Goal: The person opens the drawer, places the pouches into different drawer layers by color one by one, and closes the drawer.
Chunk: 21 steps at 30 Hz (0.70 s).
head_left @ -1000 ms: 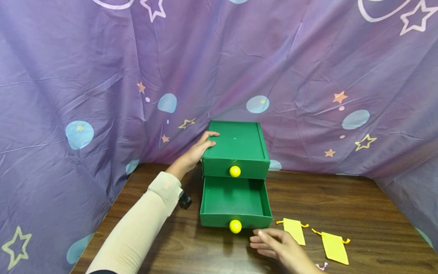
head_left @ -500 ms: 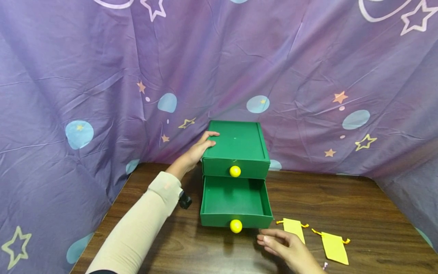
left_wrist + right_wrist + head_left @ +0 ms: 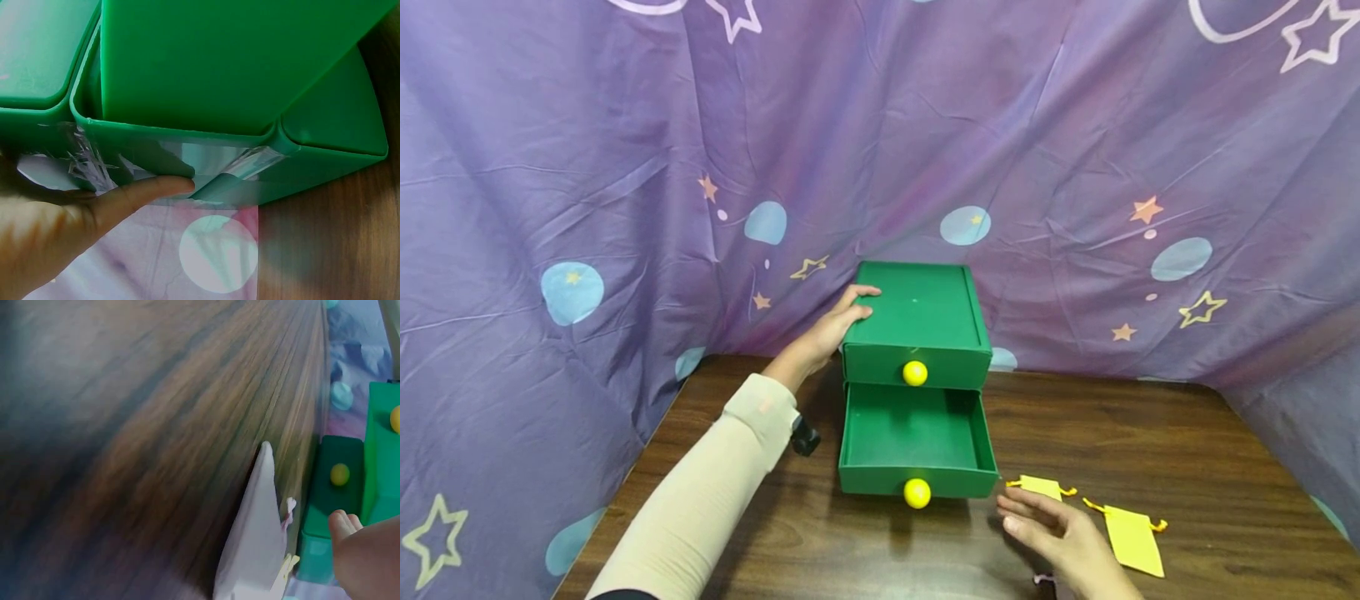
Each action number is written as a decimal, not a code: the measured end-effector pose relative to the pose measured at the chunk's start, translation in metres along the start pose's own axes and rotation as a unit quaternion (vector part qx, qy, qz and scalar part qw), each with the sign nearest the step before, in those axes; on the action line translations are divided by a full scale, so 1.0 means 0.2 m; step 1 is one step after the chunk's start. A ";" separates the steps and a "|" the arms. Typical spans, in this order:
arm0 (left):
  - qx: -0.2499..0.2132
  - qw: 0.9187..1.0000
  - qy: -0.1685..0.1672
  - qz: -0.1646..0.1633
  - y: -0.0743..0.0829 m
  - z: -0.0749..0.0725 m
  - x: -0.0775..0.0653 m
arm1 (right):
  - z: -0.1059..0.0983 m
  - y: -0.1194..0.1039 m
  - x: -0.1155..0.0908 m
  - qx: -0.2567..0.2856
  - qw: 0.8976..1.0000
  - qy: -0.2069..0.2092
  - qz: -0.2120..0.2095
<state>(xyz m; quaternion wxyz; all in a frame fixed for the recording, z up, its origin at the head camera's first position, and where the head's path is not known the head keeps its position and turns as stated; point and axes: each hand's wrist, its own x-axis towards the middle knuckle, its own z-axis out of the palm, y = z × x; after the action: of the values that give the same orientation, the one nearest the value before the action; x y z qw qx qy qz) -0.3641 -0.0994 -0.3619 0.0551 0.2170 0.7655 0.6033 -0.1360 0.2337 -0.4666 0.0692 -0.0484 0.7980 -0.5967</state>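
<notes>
A green two-drawer box [image 3: 917, 304] with yellow knobs stands on the table, its lower drawer [image 3: 917, 479] pulled out and its upper drawer shut. My left hand [image 3: 831, 329] rests at the box's upper left edge; in the left wrist view, a straight digit [image 3: 147, 190] lies along a taped side. My right hand [image 3: 1067, 533], with nothing in its lightly bent fingers, is just right of the lower drawer and partly covers a yellow drawstring pouch [image 3: 1037, 485]. Beneath it, a pale pouch [image 3: 253, 537] with a pink tie shows in the right wrist view, mostly hidden in the head view.
Another yellow drawstring pouch [image 3: 1133, 542] lies to the right of my right hand. The wooden table [image 3: 1150, 433] ends at a purple patterned curtain [image 3: 1052, 167] behind the box. A black camera piece [image 3: 805, 436] sits at my left cuff.
My right hand has moved right, away from the lower drawer's knob and over the nearer yellow pouch. A pink tie end now shows to its left. The left hand and box stay put.
</notes>
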 end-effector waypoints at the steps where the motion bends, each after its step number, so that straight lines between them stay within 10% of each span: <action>1: 0.000 1.000 0.000 -0.001 0.00 0.00 0.00 | -0.01 0.01 0.00 -0.002 1.000 0.007 -0.004; 21: 0.007 1.000 -0.007 0.003 0.01 0.00 -0.01 | -0.09 0.09 0.01 -0.001 0.997 0.071 0.018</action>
<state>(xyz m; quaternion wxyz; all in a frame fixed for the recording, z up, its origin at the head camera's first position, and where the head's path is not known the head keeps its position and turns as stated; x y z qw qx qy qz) -0.3626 -0.1002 -0.3596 0.0572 0.2236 0.7684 0.5968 -0.1406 0.2558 -0.4779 0.0233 0.0084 0.8025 -0.5962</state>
